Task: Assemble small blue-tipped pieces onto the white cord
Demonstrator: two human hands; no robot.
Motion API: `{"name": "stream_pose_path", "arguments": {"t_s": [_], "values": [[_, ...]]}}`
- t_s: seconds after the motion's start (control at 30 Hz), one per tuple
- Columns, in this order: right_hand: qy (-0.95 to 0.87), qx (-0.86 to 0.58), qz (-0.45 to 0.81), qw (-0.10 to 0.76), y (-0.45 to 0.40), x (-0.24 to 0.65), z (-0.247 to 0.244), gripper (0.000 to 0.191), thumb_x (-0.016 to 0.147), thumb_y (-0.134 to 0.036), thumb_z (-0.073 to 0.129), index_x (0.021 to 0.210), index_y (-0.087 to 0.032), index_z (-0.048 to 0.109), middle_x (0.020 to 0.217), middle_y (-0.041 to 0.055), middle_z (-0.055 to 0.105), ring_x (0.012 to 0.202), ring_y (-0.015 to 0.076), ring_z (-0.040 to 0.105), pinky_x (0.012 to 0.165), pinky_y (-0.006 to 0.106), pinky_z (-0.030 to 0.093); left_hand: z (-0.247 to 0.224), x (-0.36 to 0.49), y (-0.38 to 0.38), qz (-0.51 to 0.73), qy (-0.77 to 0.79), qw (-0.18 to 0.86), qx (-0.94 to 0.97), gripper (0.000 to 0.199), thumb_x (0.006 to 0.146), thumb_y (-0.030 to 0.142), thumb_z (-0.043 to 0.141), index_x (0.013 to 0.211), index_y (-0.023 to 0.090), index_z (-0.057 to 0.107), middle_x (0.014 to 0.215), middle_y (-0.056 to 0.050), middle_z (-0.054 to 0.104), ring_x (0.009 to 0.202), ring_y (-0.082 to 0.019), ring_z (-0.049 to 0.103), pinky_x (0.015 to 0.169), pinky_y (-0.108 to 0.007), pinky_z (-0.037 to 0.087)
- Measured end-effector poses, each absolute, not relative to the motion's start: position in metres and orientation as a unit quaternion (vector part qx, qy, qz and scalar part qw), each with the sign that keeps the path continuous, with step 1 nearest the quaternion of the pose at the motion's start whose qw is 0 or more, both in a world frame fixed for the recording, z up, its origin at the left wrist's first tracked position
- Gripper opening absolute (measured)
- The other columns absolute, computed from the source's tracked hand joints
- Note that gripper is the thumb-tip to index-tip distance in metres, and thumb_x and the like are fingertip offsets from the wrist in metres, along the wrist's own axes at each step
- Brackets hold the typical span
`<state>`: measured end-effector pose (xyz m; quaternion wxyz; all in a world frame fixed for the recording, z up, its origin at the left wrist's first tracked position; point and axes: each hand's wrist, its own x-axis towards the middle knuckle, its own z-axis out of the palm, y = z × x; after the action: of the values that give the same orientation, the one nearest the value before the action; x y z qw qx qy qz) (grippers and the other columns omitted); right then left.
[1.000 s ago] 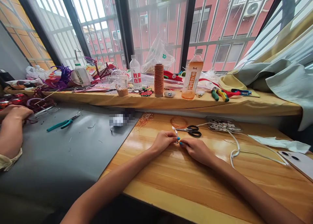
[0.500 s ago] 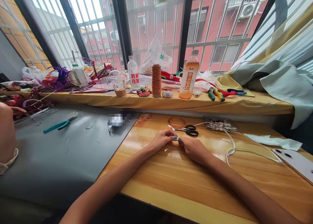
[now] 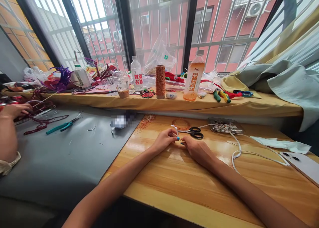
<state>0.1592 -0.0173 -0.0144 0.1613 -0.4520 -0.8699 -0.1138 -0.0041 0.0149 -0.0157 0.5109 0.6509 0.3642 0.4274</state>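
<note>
Over the wooden table, my left hand (image 3: 164,141) is closed in a pinch around a small white strip (image 3: 175,127), whose end pokes up above the fingers. My right hand (image 3: 196,149) pinches a thin wire-like strand (image 3: 181,140) that shows in the narrow gap between the two hands; its exact kind is too small to make out. Black-handled scissors (image 3: 196,133) lie just beyond my fingers, with a coil of copper-coloured wire (image 3: 181,123) behind them. Loose wire pieces (image 3: 147,121) lie to the left.
A clear box of small parts (image 3: 225,125), a white cord (image 3: 238,151), a tissue (image 3: 279,144) and a phone (image 3: 300,163) occupy the right side. Teal pliers (image 3: 59,127) rest on the grey mat. Another person's hand (image 3: 17,111) is at left. Bottles and a wire spool (image 3: 160,82) line the sill.
My fingertips have parted slightly, so the thin strand shows between them. At left, the other person's hand has come further into view, and a dark red strand now lies on the mat.
</note>
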Motion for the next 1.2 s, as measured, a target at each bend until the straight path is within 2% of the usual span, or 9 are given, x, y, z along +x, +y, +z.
{"name": "stream_pose_path", "arguments": {"t_s": [0.13, 0.23, 0.37, 0.5, 0.6, 0.73, 0.9, 1.0, 1.2], "values": [[-0.864, -0.444, -0.155, 0.182, -0.017, 0.163, -0.014, 0.019, 0.08, -0.013, 0.032, 0.08, -0.015, 0.052, 0.067, 0.005, 0.059, 0.058, 0.0148, 0.054, 0.049, 0.023, 0.026, -0.016, -0.002, 0.017, 0.435, 0.39, 0.535, 0.61, 0.025, 0.061, 0.029, 0.06, 0.074, 0.014, 0.046, 0.062, 0.003, 0.051, 0.052, -0.007, 0.048, 0.051, -0.02, 0.039], [-0.862, -0.435, -0.171, 0.199, -0.016, 0.166, -0.015, 0.019, 0.078, -0.01, 0.034, 0.077, -0.015, 0.053, 0.064, 0.0045, 0.059, 0.058, 0.0142, 0.053, 0.051, 0.023, 0.026, -0.016, -0.005, 0.02, 0.474, 0.43, 0.475, 0.604, 0.026, 0.064, 0.033, 0.058, 0.076, 0.015, 0.043, 0.059, 0.005, 0.046, 0.042, -0.004, 0.041, 0.043, -0.018, 0.034], [-0.863, -0.415, -0.2, 0.205, -0.015, 0.167, -0.019, 0.02, 0.077, -0.009, 0.035, 0.078, -0.015, 0.054, 0.064, 0.0034, 0.059, 0.059, 0.0132, 0.052, 0.054, 0.023, 0.027, -0.014, -0.013, 0.026, 0.509, 0.459, 0.382, 0.62, 0.033, 0.065, 0.034, 0.059, 0.09, 0.016, 0.046, 0.064, 0.005, 0.049, 0.046, -0.004, 0.041, 0.045, -0.017, 0.031], [-0.863, -0.401, -0.227, 0.208, -0.014, 0.166, -0.019, 0.022, 0.078, -0.008, 0.034, 0.075, -0.015, 0.054, 0.062, 0.0026, 0.057, 0.057, 0.0126, 0.05, 0.056, 0.023, 0.027, -0.015, -0.018, 0.031, 0.483, 0.466, 0.375, 0.64, 0.031, 0.071, 0.043, 0.048, 0.077, 0.013, 0.057, 0.061, 0.002, 0.05, 0.05, -0.006, 0.041, 0.048, -0.019, 0.031], [-0.869, -0.389, -0.228, 0.204, -0.016, 0.165, -0.016, 0.023, 0.078, -0.007, 0.033, 0.073, -0.015, 0.054, 0.062, 0.0028, 0.056, 0.058, 0.0123, 0.05, 0.056, 0.023, 0.027, -0.016, -0.019, 0.033, 0.474, 0.464, 0.372, 0.649, 0.032, 0.07, 0.043, 0.049, 0.07, 0.013, 0.06, 0.058, 0.001, 0.05, 0.051, -0.007, 0.04, 0.048, -0.019, 0.029], [-0.884, -0.379, -0.208, 0.179, -0.019, 0.163, -0.011, 0.023, 0.081, -0.011, 0.032, 0.075, -0.015, 0.054, 0.069, 0.0042, 0.057, 0.062, 0.0125, 0.051, 0.056, 0.023, 0.029, -0.017, -0.019, 0.033, 0.476, 0.464, 0.395, 0.634, 0.03, 0.067, 0.042, 0.051, 0.066, 0.012, 0.06, 0.053, 0.002, 0.049, 0.047, -0.006, 0.037, 0.045, -0.019, 0.026], [-0.895, -0.366, -0.193, 0.165, -0.02, 0.161, -0.009, 0.023, 0.085, -0.02, 0.032, 0.081, -0.015, 0.054, 0.077, 0.0058, 0.057, 0.064, 0.0128, 0.052, 0.055, 0.022, 0.031, -0.015, -0.019, 0.031, 0.467, 0.446, 0.478, 0.595, 0.028, 0.064, 0.04, 0.052, 0.059, 0.013, 0.055, 0.042, 0.006, 0.037, 0.038, -0.004, 0.025, 0.039, -0.02, 0.017], [-0.903, -0.353, -0.176, 0.168, -0.02, 0.161, -0.009, 0.025, 0.085, -0.018, 0.03, 0.083, -0.014, 0.054, 0.078, 0.0068, 0.058, 0.067, 0.013, 0.053, 0.056, 0.022, 0.034, -0.012, -0.018, 0.03, 0.468, 0.43, 0.516, 0.574, 0.026, 0.061, 0.038, 0.054, 0.056, 0.013, 0.052, 0.038, 0.007, 0.032, 0.036, -0.003, 0.021, 0.039, -0.021, 0.013], [-0.912, -0.336, -0.126, 0.198, -0.019, 0.162, -0.011, 0.023, 0.084, -0.014, 0.031, 0.088, -0.014, 0.054, 0.077, 0.0072, 0.06, 0.07, 0.0143, 0.054, 0.061, 0.023, 0.038, -0.006, -0.018, 0.026, 0.465, 0.415, 0.543, 0.563, 0.023, 0.061, 0.035, 0.055, 0.057, 0.012, 0.055, 0.036, 0.007, 0.031, 0.036, -0.004, 0.021, 0.039, -0.022, 0.01]]}}
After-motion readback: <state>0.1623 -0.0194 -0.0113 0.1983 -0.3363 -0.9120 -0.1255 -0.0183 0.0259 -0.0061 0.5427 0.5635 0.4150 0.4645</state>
